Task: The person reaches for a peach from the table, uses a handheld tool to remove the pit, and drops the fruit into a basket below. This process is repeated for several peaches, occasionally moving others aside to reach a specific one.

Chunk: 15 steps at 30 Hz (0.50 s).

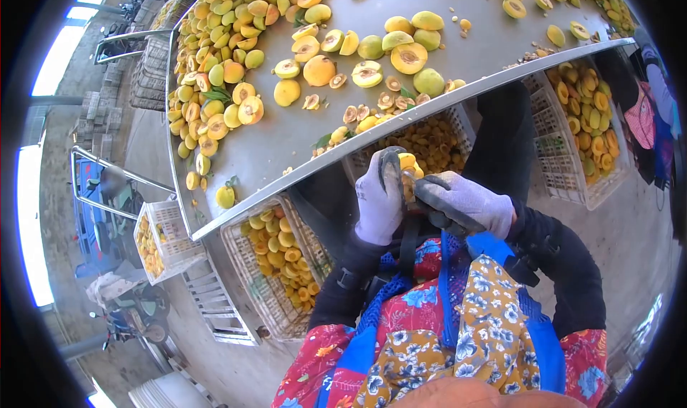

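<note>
Both my hands, in grey-and-white work gloves, are held close together in front of my lap, just below the table's near edge. My left hand (381,197) is closed around a yellow piece of apricot (408,162), which shows above the fingers. My right hand (469,204) is closed too, its fingertips pointing at the left hand; whatever lies between its fingers is hidden. Beyond the hands, under the table edge, a crate holds many apricot halves (429,142). On the metal table (286,150) lie whole and halved apricots, some with stones showing.
A big heap of apricots (222,64) covers the table's left side. Loose stones (358,113) lie along its raised near rim. Plastic crates of apricots stand on the floor at left (236,254) and right (601,186). A smaller crate (186,240) and a parked motorbike (136,315) are farther left.
</note>
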Tool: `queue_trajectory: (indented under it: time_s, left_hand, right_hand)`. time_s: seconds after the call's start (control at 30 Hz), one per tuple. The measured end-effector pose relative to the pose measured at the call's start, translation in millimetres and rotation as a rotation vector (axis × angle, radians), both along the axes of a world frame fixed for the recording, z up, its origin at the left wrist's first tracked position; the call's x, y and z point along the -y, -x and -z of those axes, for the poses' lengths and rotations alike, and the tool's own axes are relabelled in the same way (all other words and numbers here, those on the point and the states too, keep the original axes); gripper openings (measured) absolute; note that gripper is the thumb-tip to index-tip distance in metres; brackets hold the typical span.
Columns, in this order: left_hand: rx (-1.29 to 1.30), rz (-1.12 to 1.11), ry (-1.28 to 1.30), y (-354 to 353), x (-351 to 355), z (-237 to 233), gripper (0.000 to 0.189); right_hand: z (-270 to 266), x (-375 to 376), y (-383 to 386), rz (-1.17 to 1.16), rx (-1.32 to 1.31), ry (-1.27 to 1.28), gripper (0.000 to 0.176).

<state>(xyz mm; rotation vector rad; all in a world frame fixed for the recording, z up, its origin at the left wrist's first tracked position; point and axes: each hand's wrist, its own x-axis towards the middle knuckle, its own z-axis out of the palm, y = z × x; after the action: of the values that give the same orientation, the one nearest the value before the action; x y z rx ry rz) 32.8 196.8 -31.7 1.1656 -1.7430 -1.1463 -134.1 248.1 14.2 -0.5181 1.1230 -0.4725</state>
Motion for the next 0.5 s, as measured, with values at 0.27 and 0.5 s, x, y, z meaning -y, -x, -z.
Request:
queue_trajectory:
  time_s: [0.27, 0.5]
  left_hand:
    - [0.185, 0.357, -0.118, -13.2, 22.6, 21.3, 0.031]
    - [0.108, 0.137, -0.271, 1.3, 9.9, 15.6, 0.031]
  right_hand:
    - [40.7, -10.1, 17.2, -0.664, -0.858, 1.400, 0.024]
    - [56.4, -6.4, 21.2, -0.471, -0.755, 1.477, 0.025]
